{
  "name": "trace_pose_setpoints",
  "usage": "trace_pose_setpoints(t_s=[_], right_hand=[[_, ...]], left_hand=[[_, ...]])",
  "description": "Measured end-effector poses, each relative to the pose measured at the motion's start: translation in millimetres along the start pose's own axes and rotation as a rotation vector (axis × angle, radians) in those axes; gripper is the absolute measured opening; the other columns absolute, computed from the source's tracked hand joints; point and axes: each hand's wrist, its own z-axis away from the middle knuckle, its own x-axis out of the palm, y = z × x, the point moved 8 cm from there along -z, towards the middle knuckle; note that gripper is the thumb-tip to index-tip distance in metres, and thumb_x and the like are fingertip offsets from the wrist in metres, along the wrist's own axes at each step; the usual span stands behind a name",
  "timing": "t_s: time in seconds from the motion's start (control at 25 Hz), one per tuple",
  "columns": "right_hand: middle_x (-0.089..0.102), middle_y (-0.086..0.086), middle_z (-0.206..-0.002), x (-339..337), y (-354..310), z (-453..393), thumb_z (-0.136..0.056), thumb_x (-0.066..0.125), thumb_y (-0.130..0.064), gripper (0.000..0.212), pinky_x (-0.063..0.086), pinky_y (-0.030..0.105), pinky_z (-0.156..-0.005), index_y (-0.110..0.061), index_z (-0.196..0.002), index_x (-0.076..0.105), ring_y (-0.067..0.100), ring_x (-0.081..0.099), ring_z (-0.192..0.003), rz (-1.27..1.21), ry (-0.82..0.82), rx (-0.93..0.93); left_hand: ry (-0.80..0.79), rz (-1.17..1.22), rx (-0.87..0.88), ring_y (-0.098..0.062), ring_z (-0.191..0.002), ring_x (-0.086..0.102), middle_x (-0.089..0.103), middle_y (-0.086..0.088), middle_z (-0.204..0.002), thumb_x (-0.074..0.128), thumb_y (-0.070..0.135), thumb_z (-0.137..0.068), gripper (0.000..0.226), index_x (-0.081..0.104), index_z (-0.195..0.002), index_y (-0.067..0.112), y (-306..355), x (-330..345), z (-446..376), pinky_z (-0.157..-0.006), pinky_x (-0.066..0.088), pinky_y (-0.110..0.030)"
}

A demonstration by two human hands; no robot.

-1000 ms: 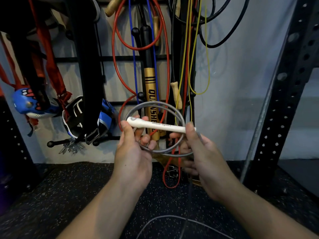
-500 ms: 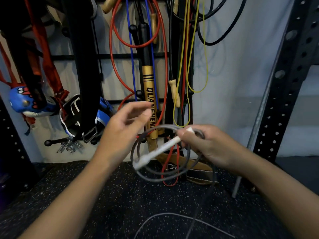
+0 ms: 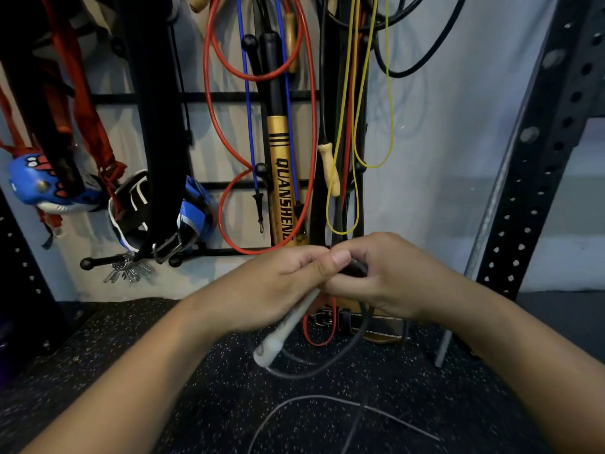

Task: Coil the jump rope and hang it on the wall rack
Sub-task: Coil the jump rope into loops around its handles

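A dark wall rack point(image 3: 229, 98) fills the background, hung with red, blue, yellow and black cords and a gold bat point(image 3: 281, 188); below lies speckled black flooring point(image 3: 163, 371). In front, both hands meet at the middle. The right hand point(image 3: 386, 276) is curled round the grey jump rope point(image 3: 330, 365) coils, and the left hand point(image 3: 278, 286) pinches them beside it — its thumb on top. The white handle point(image 3: 284, 329) slants down-left beneath the left hand, loose rope trailing on the floor.
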Motion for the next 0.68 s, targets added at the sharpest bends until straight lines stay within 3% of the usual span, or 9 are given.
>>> trace_pose_setpoints(t_s=[0.12,0.2,0.24,0.4,0.52,0.68], right_hand=[[0.068,-0.004,-0.062,-8.6,-0.4,2.0,-0.073,0.069,-0.069,0.049,0.047,0.028,-0.05,-0.024,-0.093,0.068,0.005,0.053,-0.051,-0.054,0.041,0.022],[0.059,-0.011,-0.047,-16.0,7.1,6.2,-0.069,0.066,-0.07,0.056,0.034,0.019,-0.044,-0.022,-0.098,0.061,0.003,0.043,-0.039,-0.167,0.058,0.111],[0.055,-0.011,-0.044,-22.7,12.2,7.5,-0.07,0.061,-0.073,0.057,0.032,0.019,-0.044,-0.022,-0.096,0.061,0.004,0.038,-0.038,-0.17,0.096,0.147],[0.051,-0.007,-0.048,-40.8,42.7,14.9,-0.079,0.041,-0.082,0.08,0.056,0.036,-0.055,-0.008,-0.082,0.072,0.012,0.048,-0.044,-0.323,0.2,0.273],[0.051,-0.001,-0.054,-26.1,61.8,17.2,-0.077,0.045,-0.089,0.083,0.062,0.048,-0.072,-0.012,-0.077,0.074,0.018,0.05,-0.048,-0.564,0.188,0.333],[0.068,-0.002,-0.079,14.6,58.1,13.9,-0.06,0.046,-0.099,0.088,0.058,0.04,-0.078,-0.025,-0.095,0.076,0.018,0.063,-0.072,-0.744,0.097,0.254]], left_hand=[[0.092,-0.009,0.017,-0.011,-0.084,0.072,0.077,0.004,-0.093,0.033,0.063,-0.095,0.051,0.071,-0.111,0.034,-0.9,-8.3,-1.3,-0.076,0.058,-0.036],[0.11,-0.066,0.001,0.007,-0.073,0.064,0.071,0.027,-0.081,0.033,0.062,-0.092,0.041,0.067,-0.102,0.041,-0.7,-10.3,0.3,-0.061,0.047,-0.016],[0.124,-0.121,-0.012,0.012,-0.069,0.06,0.066,0.031,-0.076,0.033,0.062,-0.089,0.04,0.065,-0.098,0.04,-2.0,-12.2,0.9,-0.059,0.042,-0.013],[0.267,-0.179,-0.012,0.005,-0.068,0.057,0.062,0.012,-0.077,0.039,0.053,-0.098,0.035,0.065,-0.092,0.03,-8.4,-37.0,2.8,-0.062,0.046,-0.014],[0.406,0.23,-0.042,-0.011,-0.062,0.05,0.053,0.012,-0.072,0.042,0.046,-0.103,0.032,0.062,-0.092,0.023,-24.0,-47.3,3.7,-0.065,0.046,-0.031],[0.634,0.982,-0.035,-0.008,-0.057,0.036,0.041,0.007,-0.067,0.042,0.033,-0.107,0.027,0.051,-0.092,0.012,-36.3,-35.0,1.9,-0.06,0.036,-0.027]])
